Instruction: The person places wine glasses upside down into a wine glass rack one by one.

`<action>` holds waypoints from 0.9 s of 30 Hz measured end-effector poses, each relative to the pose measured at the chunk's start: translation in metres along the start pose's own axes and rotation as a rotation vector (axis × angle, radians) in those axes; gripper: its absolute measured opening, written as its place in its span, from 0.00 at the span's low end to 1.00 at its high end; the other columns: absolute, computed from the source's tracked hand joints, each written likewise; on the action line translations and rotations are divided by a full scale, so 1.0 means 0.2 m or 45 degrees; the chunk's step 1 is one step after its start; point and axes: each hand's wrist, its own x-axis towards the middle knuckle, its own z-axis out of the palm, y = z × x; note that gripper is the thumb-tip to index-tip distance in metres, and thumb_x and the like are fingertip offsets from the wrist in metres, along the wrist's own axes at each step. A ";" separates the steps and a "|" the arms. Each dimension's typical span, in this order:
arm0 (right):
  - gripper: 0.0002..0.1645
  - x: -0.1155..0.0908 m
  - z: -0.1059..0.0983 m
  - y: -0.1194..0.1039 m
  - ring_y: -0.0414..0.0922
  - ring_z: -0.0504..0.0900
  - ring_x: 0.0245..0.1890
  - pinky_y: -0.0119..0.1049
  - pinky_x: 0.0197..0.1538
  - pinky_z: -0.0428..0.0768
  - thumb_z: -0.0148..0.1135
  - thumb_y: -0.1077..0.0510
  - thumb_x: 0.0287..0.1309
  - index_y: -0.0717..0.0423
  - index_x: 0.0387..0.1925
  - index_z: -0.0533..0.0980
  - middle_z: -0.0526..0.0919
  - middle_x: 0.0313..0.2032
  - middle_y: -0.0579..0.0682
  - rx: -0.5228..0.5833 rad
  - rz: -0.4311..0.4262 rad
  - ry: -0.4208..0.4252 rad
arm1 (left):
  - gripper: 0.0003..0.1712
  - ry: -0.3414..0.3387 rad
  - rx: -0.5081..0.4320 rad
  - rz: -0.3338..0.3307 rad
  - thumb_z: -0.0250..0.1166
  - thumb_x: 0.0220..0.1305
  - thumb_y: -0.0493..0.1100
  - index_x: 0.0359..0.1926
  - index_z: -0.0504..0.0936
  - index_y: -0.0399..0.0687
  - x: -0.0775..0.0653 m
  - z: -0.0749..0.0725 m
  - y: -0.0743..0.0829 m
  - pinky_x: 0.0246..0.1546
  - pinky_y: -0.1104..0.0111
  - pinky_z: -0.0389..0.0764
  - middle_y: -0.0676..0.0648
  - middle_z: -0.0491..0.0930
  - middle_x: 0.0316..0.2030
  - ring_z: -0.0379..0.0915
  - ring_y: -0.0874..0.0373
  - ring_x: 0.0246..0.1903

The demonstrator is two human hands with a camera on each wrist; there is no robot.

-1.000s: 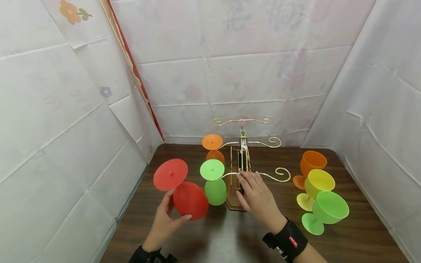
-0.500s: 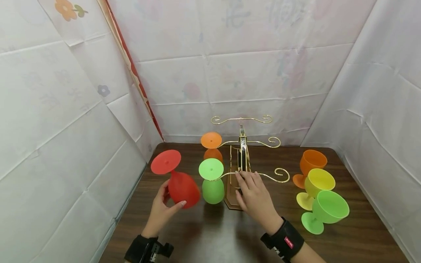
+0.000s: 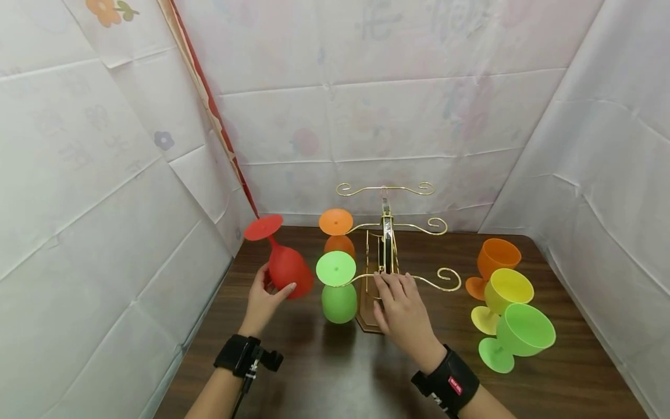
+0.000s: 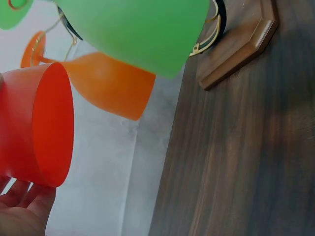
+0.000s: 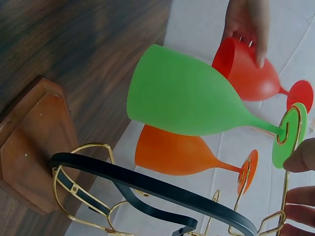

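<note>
My left hand [image 3: 264, 301] grips a red plastic goblet [image 3: 288, 270] by its bowl, upside down and tilted, with the foot up to the left. It is left of a gold wire rack [image 3: 387, 238] and apart from it. An upturned green goblet [image 3: 339, 304] and an orange one [image 3: 337, 245] hang by their feet on the rack's left arms. My right hand [image 3: 405, 317] rests with extended fingers on the rack's front arm. In the right wrist view, its thumb [image 5: 301, 156] lies close to the foot of the hanging green goblet [image 5: 184, 96].
At the right stand an orange goblet [image 3: 497, 259], a yellow goblet [image 3: 508, 291] and a light green goblet [image 3: 526, 330], all upright. The rack has a wooden base [image 3: 369, 323] on the dark wood table [image 3: 335, 372]. White sheeting [image 3: 293, 128] encloses the back and sides.
My left hand has carried the red goblet away from me and slightly left, toward the table's back edge, bringing it more upright in its inverted pose. My right hand stays on the rack.
</note>
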 end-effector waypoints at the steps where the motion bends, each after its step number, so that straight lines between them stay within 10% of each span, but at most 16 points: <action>1: 0.30 0.00 0.00 0.00 0.57 0.73 0.46 0.59 0.52 0.70 0.62 0.59 0.46 0.68 0.53 0.74 0.77 0.45 0.60 0.000 0.004 0.002 | 0.46 0.002 -0.002 -0.001 0.71 0.54 0.44 0.68 0.55 0.45 0.02 0.01 0.00 0.59 0.54 0.69 0.41 0.62 0.62 0.63 0.48 0.61; 27: 0.26 -0.01 0.05 -0.02 0.56 0.73 0.44 0.59 0.53 0.69 0.57 0.61 0.46 0.67 0.51 0.75 0.76 0.43 0.60 0.016 0.092 0.033 | 0.52 -0.049 0.212 0.023 0.72 0.50 0.54 0.69 0.54 0.42 0.54 0.14 -0.16 0.54 0.51 0.73 0.39 0.64 0.61 0.65 0.44 0.58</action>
